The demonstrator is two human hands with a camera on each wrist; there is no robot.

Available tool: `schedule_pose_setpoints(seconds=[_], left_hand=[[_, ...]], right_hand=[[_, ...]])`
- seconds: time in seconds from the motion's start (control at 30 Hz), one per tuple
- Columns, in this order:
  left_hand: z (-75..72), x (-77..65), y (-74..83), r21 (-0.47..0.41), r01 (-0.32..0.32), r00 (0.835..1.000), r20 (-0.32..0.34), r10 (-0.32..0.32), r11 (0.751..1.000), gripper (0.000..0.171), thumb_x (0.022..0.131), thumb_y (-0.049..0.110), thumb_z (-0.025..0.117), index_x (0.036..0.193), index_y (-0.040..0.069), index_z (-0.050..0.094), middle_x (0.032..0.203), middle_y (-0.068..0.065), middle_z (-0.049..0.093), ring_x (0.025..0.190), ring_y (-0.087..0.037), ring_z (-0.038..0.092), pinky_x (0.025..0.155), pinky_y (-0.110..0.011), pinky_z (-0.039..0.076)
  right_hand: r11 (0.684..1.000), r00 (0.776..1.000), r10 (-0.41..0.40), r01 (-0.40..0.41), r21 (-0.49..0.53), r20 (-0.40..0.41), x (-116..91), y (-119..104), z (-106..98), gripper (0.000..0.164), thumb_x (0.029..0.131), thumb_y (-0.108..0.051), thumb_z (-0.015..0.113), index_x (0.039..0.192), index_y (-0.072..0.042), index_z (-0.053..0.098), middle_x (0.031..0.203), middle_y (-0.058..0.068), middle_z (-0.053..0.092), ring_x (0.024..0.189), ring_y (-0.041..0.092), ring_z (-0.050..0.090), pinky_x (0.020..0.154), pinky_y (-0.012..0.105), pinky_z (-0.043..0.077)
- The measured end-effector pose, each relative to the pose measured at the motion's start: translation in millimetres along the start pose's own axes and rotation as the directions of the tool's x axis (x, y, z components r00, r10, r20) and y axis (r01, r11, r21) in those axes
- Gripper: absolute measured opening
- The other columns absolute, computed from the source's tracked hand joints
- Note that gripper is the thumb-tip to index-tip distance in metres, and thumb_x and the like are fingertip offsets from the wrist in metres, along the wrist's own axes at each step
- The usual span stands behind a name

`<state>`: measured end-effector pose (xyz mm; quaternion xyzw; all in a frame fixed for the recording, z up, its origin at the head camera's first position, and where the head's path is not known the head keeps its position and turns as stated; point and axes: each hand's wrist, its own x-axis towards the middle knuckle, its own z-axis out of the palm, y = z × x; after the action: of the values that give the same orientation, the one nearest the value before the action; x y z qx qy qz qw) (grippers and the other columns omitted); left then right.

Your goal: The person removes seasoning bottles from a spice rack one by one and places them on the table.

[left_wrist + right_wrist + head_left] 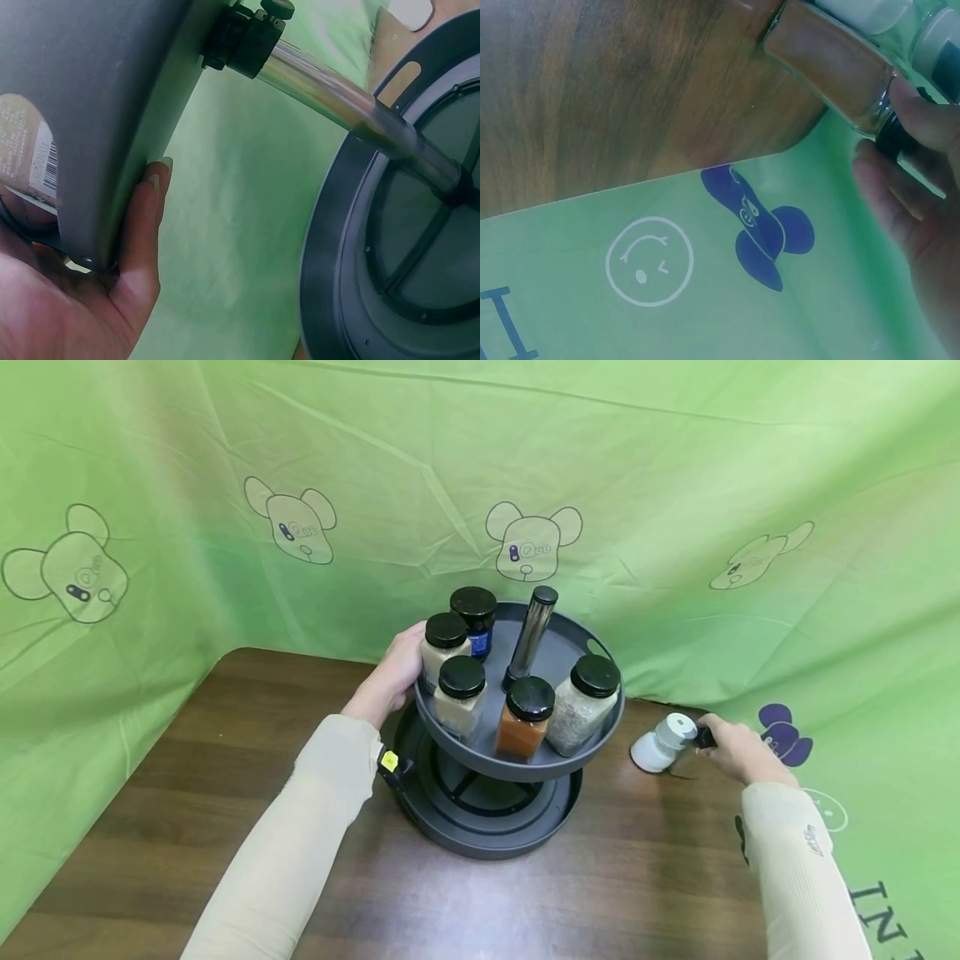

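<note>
A clear glass jar with a black lid (832,67) is over the right side of the dark brown wooden bench (637,877); whether its base touches the wood, I cannot tell. The right hand (738,752) has a narrow grip, thumb and fingers pinching the lid end. Just beside the jar is a white round container with a pale cap (655,753). Well to the left, a grey round upper tray (562,652) carries a dark jar with a blue label (480,642), a cream-filled jar near the hand (442,662), a second cream-filled jar (457,712), an orange-brown-filled jar (517,737) and a pale grey-filled jar (576,718), all black-lidded, around a shiny metal post (531,639). The left hand (393,670) holds this tray's edge in its grip. Beneath is a grey round lower tray (487,846). Green printed cloth (420,427) hangs behind.
</note>
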<state>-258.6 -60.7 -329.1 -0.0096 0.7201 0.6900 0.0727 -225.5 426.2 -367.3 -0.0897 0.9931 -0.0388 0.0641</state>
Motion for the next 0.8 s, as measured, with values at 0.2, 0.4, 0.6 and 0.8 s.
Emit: schedule_pose_setpoints(seconds=[0.2,0.4,0.6,0.8], left_hand=[[-0.4,-0.9,0.9,0.002,-0.008,1.0,0.0,0.008,1.0,0.035,0.097,0.037,0.038,0.124,0.024,0.055,0.13,0.003,0.05,0.12,-0.014,0.041,0.099,-0.035,0.037],[0.0,-0.4,0.3,-0.004,0.004,1.0,0.001,-0.004,1.0,0.033,0.096,0.036,0.039,0.122,0.024,0.056,0.127,0.002,0.051,0.116,-0.014,0.043,0.09,-0.032,0.041],[0.2,-0.4,-0.2,-0.01,0.003,1.0,0.008,-0.003,1.0,0.033,0.096,0.036,0.038,0.123,0.025,0.055,0.128,0.003,0.05,0.118,-0.014,0.042,0.093,-0.033,0.039],[-0.6,-1.1,0.1,-0.013,0.004,1.0,0.007,-0.003,1.0,0.033,0.097,0.037,0.038,0.12,0.022,0.056,0.126,0.002,0.05,0.116,-0.015,0.043,0.09,-0.032,0.04]], right_hand=[[0.999,0.999,-0.016,0.015,-0.035,-0.042,1.5,-1.7,0.6,0.044,0.077,-0.01,0.068,0.113,0.006,0.048,0.099,0.039,0.056,0.088,0.057,0.052,0.073,0.062,0.043],[0.997,0.997,-0.05,0.046,-0.064,-0.062,0.9,-0.6,0.7,0.044,0.075,-0.009,0.07,0.112,0.007,0.051,0.099,0.037,0.057,0.09,0.055,0.053,0.076,0.061,0.044],[0.998,0.999,-0.034,0.033,-0.051,-0.018,-5.3,0.2,-0.2,0.051,0.08,-0.012,0.067,0.121,0.008,0.045,0.104,0.039,0.055,0.091,0.055,0.053,0.076,0.061,0.044],[0.999,1.0,-0.011,0.012,-0.045,0.023,-4.3,0.0,-2.6,0.053,0.081,-0.014,0.065,0.125,0.007,0.042,0.102,0.039,0.055,0.09,0.056,0.054,0.075,0.06,0.044]])
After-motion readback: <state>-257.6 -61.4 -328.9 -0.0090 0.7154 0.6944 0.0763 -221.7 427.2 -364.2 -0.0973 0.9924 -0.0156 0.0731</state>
